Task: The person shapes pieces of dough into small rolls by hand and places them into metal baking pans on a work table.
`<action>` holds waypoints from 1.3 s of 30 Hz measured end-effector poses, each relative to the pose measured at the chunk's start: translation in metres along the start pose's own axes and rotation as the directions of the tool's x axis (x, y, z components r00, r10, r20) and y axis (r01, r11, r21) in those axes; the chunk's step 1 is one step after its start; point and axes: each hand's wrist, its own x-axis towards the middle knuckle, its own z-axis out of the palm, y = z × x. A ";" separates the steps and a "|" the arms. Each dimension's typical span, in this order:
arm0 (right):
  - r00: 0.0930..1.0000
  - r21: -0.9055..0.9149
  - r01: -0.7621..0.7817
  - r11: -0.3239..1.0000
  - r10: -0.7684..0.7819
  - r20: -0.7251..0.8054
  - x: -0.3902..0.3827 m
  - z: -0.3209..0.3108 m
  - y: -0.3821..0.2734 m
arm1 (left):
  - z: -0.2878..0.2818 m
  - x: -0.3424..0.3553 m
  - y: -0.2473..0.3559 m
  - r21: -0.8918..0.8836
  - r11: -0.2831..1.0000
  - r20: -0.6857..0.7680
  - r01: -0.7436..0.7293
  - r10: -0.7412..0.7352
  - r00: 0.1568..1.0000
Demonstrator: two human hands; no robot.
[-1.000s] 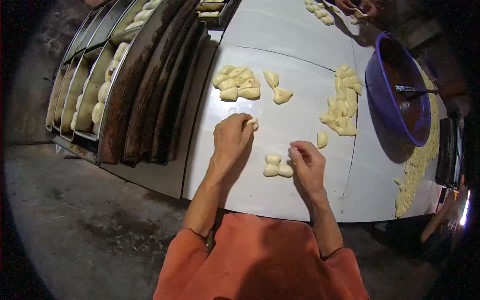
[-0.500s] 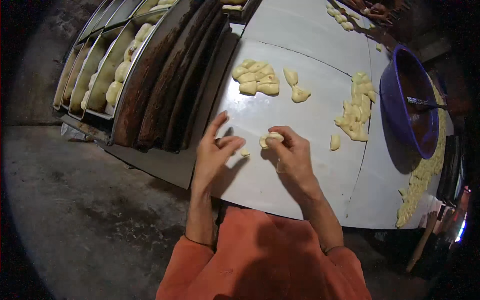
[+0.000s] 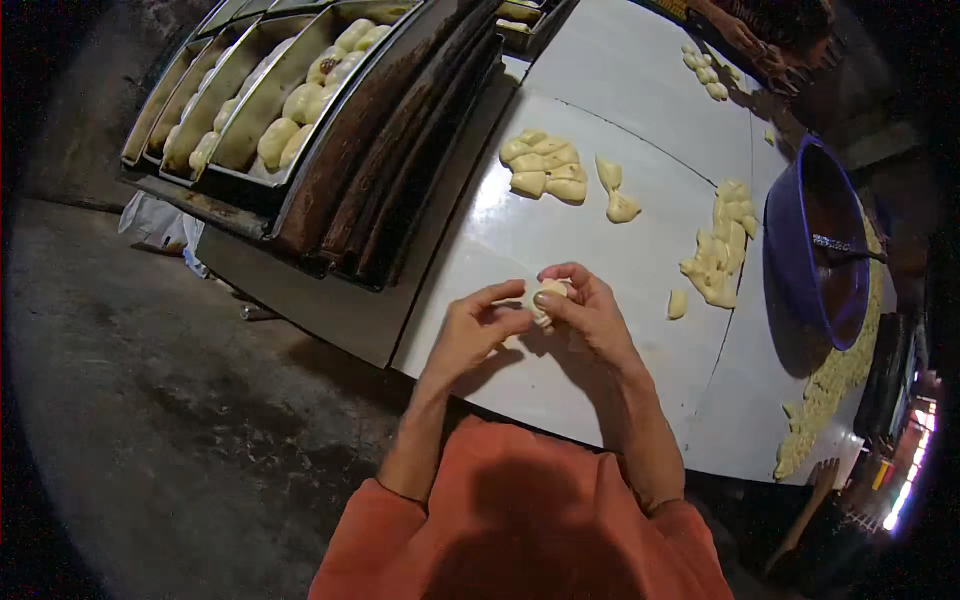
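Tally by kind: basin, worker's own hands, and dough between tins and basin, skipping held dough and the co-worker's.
Purple basin: 1
Hands (left hand, right hand): 2
Large dough (slab, long mass): 2
Small dough (pinched piece, short piece): 2
Total: 7

Pale cream-yellow on the held dough (image 3: 550, 289), likewise on the cut dough slab (image 3: 545, 167). White with thin dark lines across the worktop (image 3: 620, 80). Deep purple outside the basin (image 3: 793, 250), brown within. Orange-red on the shirt (image 3: 385, 550). Streaky dark brown outside the tins (image 3: 375, 150). Blotchy grey over the floor (image 3: 180, 400).
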 end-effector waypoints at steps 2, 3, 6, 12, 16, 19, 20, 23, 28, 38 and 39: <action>0.999 0.095 -0.034 0.995 0.037 -0.027 -0.007 0.003 -0.005 | 0.022 0.002 0.006 -0.159 0.987 0.046 -0.016 0.023 0.999; 0.999 0.093 -0.025 0.995 0.029 -0.034 -0.010 0.001 -0.006 | 0.025 0.004 0.008 -0.148 0.989 0.048 -0.011 0.018 0.999; 0.988 0.068 -0.038 0.997 0.047 -0.144 -0.021 -0.007 -0.009 | 0.036 0.006 0.015 -0.111 0.994 0.039 -0.024 0.028 0.999; 0.946 -0.275 0.043 0.961 -0.128 -0.297 -0.039 -0.025 -0.006 | 0.054 0.011 -0.005 -0.274 0.962 0.044 0.011 0.001 0.999; 0.915 -0.121 0.232 0.965 -0.259 -0.310 -0.046 -0.040 -0.007 | 0.071 0.008 0.010 -0.174 0.984 0.210 0.050 -0.013 0.978; 0.908 -0.016 0.230 0.973 -0.221 -0.357 -0.056 -0.044 -0.016 | 0.096 0.015 0.011 0.063 0.939 0.025 -0.338 0.337 0.941; 0.912 0.036 0.224 0.974 -0.197 -0.359 -0.061 -0.043 -0.020 | 0.105 0.023 0.008 0.064 0.938 0.033 -0.340 0.339 0.940; 0.930 0.207 0.261 0.943 -0.188 -0.316 -0.071 -0.034 -0.032 | 0.144 0.036 0.007 -0.144 0.785 0.059 -0.602 0.614 0.787; 0.909 0.475 0.398 0.785 -0.268 -0.319 -0.082 -0.064 -0.057 | 0.203 0.056 -0.012 -0.163 0.610 0.038 -0.775 0.789 0.613; 0.617 -0.115 0.666 0.737 -0.631 -0.471 -0.107 -0.217 -0.151 | 0.212 0.061 0.019 0.080 0.978 0.538 -0.193 0.121 0.834; 0.569 -0.215 0.645 0.734 -0.648 -0.506 -0.110 -0.241 -0.171 | 0.206 0.061 0.022 0.079 0.976 0.545 -0.203 0.128 0.829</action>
